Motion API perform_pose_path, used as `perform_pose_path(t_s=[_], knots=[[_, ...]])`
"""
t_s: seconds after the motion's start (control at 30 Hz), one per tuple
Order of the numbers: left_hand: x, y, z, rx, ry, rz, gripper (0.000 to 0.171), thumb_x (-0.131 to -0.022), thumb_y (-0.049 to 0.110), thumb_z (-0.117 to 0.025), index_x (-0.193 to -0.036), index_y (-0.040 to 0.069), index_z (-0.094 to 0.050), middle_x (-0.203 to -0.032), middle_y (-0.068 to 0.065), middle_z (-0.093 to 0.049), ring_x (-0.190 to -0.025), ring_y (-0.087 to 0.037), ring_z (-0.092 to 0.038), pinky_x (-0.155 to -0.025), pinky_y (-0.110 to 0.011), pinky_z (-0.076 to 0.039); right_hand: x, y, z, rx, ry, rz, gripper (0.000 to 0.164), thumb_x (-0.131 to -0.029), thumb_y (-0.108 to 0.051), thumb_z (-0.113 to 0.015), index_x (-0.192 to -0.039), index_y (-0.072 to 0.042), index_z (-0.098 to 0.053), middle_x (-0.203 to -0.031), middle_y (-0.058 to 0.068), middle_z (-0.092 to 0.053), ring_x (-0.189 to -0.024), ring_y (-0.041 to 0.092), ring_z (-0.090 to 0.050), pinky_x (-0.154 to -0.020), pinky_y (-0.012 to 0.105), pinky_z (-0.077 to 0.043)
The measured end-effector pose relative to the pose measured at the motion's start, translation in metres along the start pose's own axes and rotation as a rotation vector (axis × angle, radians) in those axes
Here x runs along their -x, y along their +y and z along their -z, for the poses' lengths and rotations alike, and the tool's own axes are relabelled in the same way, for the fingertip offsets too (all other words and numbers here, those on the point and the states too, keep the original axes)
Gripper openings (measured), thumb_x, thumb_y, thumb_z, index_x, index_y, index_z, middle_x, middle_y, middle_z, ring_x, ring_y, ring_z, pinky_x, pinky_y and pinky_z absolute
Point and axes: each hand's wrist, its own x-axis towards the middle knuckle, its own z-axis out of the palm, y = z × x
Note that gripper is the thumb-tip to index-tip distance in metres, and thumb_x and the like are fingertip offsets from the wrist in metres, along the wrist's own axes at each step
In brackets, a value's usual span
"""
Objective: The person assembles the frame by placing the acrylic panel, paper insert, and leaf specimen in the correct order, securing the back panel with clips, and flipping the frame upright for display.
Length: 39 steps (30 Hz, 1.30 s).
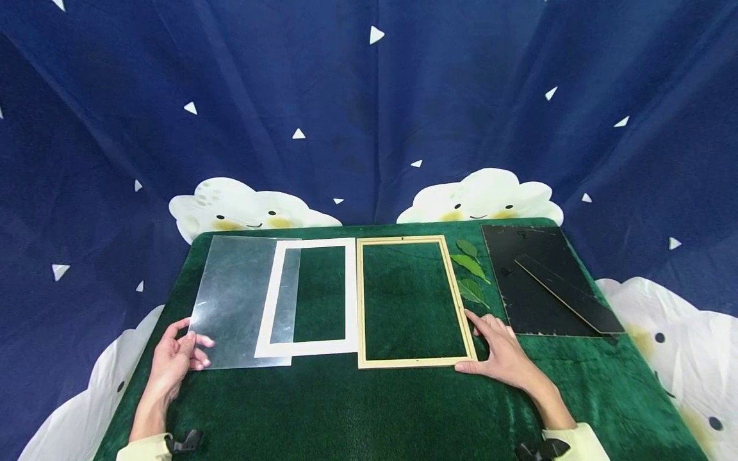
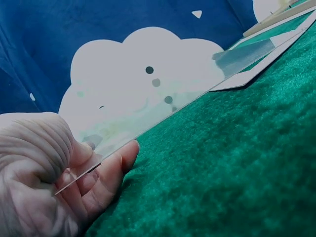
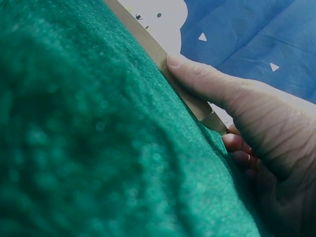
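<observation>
My left hand [image 1: 173, 358] pinches the near left edge of a clear plastic or glass sheet [image 1: 236, 301]. In the left wrist view the thumb lies above the sheet [image 2: 148, 121] and the fingers below, with that edge raised off the cloth. A white picture mat [image 1: 351, 301] overlaps the sheet's right part. My right hand [image 1: 501, 355] holds the near right corner of a light wooden picture frame [image 1: 416, 363], thumb against the near side and forefinger along the right side. The frame [image 3: 150, 44] lies on the green cloth.
Several green leaves [image 1: 471, 291] lie right of the frame. Beyond them is a black backing board [image 1: 490, 256] with a stand leg [image 1: 567, 298] on it. A green cloth [image 1: 323, 410] covers the table. A blue curtain [image 1: 369, 96] with clouds hangs behind.
</observation>
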Motion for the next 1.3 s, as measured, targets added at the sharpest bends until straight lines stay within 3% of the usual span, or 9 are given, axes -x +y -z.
perform_pose_path(t_s=[0.5,0.93,1.3], knots=[[0.0,-0.001,-0.003,0.069,-0.014,-0.026,0.021,-0.113,0.005,-0.035,-0.132,0.012,-0.041,-0.083,0.001,-0.076,-0.053,-0.011,-0.066,-0.048,-0.023,-0.053,0.0,-0.001,0.0,0.006,0.001,-0.002,0.114,-0.07,-0.065,-0.089,-0.16,-0.015,-0.042,-0.096,-0.008,-0.044,-0.085,0.009,-0.033,-0.073,0.033,-0.024],[0.0,-0.001,-0.012,0.082,-0.015,0.0,0.021,-0.114,0.009,-0.037,-0.134,0.012,-0.04,-0.084,0.001,-0.076,-0.054,-0.011,-0.067,-0.05,-0.022,-0.054,-0.001,0.0,0.002,0.003,-0.005,-0.002,0.114,-0.07,-0.065,-0.089,-0.161,-0.014,-0.041,-0.097,-0.008,-0.044,-0.085,0.009,-0.033,-0.073,0.033,-0.023],[0.002,0.001,-0.022,0.022,-0.026,0.019,0.02,-0.114,0.009,-0.036,-0.133,0.013,-0.04,-0.085,0.002,-0.076,-0.055,-0.011,-0.067,-0.05,-0.023,-0.055,0.001,0.0,0.0,0.002,0.004,0.004,0.114,-0.07,-0.065,-0.089,-0.16,-0.015,-0.042,-0.097,-0.008,-0.044,-0.085,0.009,-0.033,-0.073,0.034,-0.024]])
